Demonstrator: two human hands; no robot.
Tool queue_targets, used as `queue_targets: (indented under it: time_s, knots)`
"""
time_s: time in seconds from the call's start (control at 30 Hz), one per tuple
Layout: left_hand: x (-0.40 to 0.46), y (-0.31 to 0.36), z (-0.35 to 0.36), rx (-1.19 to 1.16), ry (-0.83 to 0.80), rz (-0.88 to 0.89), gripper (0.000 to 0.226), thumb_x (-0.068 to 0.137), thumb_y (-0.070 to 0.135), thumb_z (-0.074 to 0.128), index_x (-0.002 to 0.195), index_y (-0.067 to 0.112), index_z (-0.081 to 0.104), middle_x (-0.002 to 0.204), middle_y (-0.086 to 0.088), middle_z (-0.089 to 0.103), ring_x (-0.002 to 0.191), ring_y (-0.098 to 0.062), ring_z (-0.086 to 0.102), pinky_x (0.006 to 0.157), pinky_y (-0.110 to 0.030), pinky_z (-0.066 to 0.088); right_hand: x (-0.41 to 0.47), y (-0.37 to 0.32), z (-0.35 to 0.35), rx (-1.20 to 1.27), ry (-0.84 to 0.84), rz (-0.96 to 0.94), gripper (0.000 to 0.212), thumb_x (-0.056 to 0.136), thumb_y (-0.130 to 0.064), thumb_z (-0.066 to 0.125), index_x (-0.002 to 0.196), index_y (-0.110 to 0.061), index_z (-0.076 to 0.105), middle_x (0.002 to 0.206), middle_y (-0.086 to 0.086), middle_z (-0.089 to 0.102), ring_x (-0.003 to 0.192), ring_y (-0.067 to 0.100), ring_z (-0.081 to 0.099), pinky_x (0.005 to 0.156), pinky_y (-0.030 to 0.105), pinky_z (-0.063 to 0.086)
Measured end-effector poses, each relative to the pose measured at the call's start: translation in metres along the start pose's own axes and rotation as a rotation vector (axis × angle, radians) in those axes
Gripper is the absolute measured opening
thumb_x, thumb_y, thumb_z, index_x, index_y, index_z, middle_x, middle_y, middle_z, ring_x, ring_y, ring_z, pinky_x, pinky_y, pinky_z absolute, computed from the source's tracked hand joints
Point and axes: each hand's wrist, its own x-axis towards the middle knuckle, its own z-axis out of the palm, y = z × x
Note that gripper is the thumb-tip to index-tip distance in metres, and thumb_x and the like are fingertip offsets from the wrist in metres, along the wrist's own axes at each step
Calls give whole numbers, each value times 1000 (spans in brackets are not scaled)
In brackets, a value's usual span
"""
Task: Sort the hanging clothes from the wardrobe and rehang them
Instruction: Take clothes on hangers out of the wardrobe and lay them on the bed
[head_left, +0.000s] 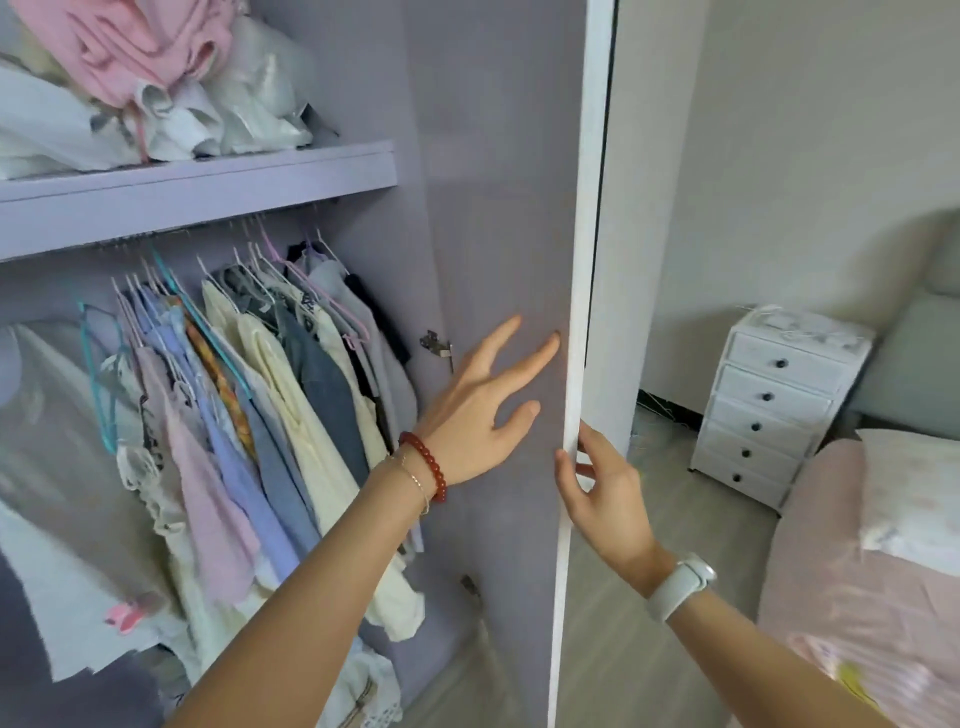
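Note:
A lilac wardrobe stands open. Its door (498, 208) swings out to the right, with a white edge (582, 312). Several hanging clothes (270, 405) in cream, blue, lilac and grey hang on thin hangers from a rail under the shelf (197, 192). My left hand (478, 415), with a red bead bracelet at the wrist, has its straight, spread fingers on or close to the door's inner face. My right hand (602, 488) holds the door's white edge, thumb on the inner side and fingers behind it.
Folded pink and white clothes (135, 83) are piled on the top shelf. A white chest of drawers (779, 405) stands by the far wall at the right. A bed with pink bedding (862, 597) fills the lower right. Wood floor lies between.

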Motion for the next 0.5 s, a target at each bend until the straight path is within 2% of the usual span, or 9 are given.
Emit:
queue_targets:
  time_s: [0.1, 0.2, 0.3, 0.33, 0.4, 0.47, 0.5]
  knots:
    - [36, 3, 25, 55, -80, 32, 73, 90, 20, 51, 131, 54, 1, 155, 4, -10, 143, -20, 2, 107, -27, 19, 11, 16, -19, -96, 124, 85, 22, 93, -13, 46, 112, -6, 55, 78, 2, 59, 71, 25, 57, 76, 40, 54]
    - [66, 5, 52, 111, -140, 28, 81, 89, 18, 51, 131, 52, -9, 153, 2, -21, 142, -25, -11, 111, -36, 19, 26, 31, -34, -134, 212, 142, 14, 94, -12, 42, 101, -4, 53, 69, 12, 54, 62, 32, 51, 68, 49, 50]
    - [88, 8, 72, 186, -127, 15, 84, 89, 15, 49, 132, 50, -14, 152, 0, -25, 142, -29, -13, 110, -43, 24, 38, 40, -45, -152, 255, 150, 10, 96, -12, 39, 90, -10, 47, 64, 1, 48, 55, 24, 42, 60, 44, 47]
    - [94, 9, 78, 207, -112, 9, 85, 88, 14, 49, 133, 48, -15, 152, -1, -25, 141, -31, -13, 110, -44, 25, 42, 44, -48, -149, 265, 159, 12, 96, -12, 38, 85, -15, 43, 62, -7, 43, 53, 17, 39, 56, 40, 43]
    - [102, 11, 88, 254, -107, -3, 86, 88, 14, 49, 134, 46, -15, 151, -4, -26, 141, -34, -12, 109, -44, 26, 50, 50, -53, -134, 254, 195, 21, 96, -10, 37, 80, -24, 37, 59, -12, 34, 51, 10, 32, 56, 32, 34]
    - [109, 11, 93, 318, -147, -1, 87, 88, 16, 49, 136, 44, -18, 150, -6, -29, 140, -36, -12, 106, -44, 29, 55, 55, -57, -107, 203, 261, 9, 95, -10, 37, 91, -15, 44, 68, -15, 35, 60, 12, 34, 64, 30, 34]
    - [112, 11, 92, 348, -172, 11, 86, 88, 17, 49, 138, 42, -16, 150, -6, -29, 140, -37, -11, 105, -44, 31, 56, 56, -59, -115, 161, 295, 18, 94, -10, 39, 110, -8, 46, 80, -14, 42, 71, 15, 40, 71, 29, 37]
